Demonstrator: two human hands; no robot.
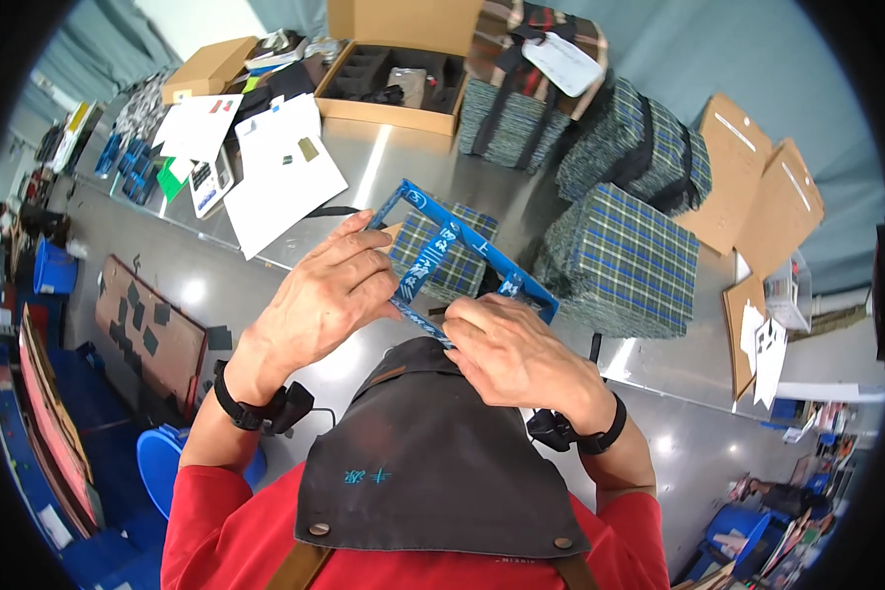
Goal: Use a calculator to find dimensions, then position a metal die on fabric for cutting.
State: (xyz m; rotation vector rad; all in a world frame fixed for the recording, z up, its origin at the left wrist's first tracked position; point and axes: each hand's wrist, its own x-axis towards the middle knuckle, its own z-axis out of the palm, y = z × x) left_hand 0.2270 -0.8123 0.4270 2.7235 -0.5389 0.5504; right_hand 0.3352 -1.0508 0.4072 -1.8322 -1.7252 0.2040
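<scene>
Both of my hands hold a blue rectangular frame (431,261) with a crossbar and white handwriting on its bars. It is tilted above the table in front of my apron. My left hand (334,290) grips its left side, fingers closed round the bar. At the near right corner my right hand (511,349) is closed on it too, its fingertips partly hidden. Behind and below the frame lies a small stack of green-blue plaid fabric pieces (418,236), seen through its openings. Close by on the right stands a tall stack of the same plaid fabric (624,261).
More plaid stacks tied with black straps (649,147) stand at the back right, beside brown cardboard pieces (733,162). An opened cardboard box (388,120), white papers (285,187) and a calculator (209,187) lie at the back left. A blue bin (157,467) stands at the lower left.
</scene>
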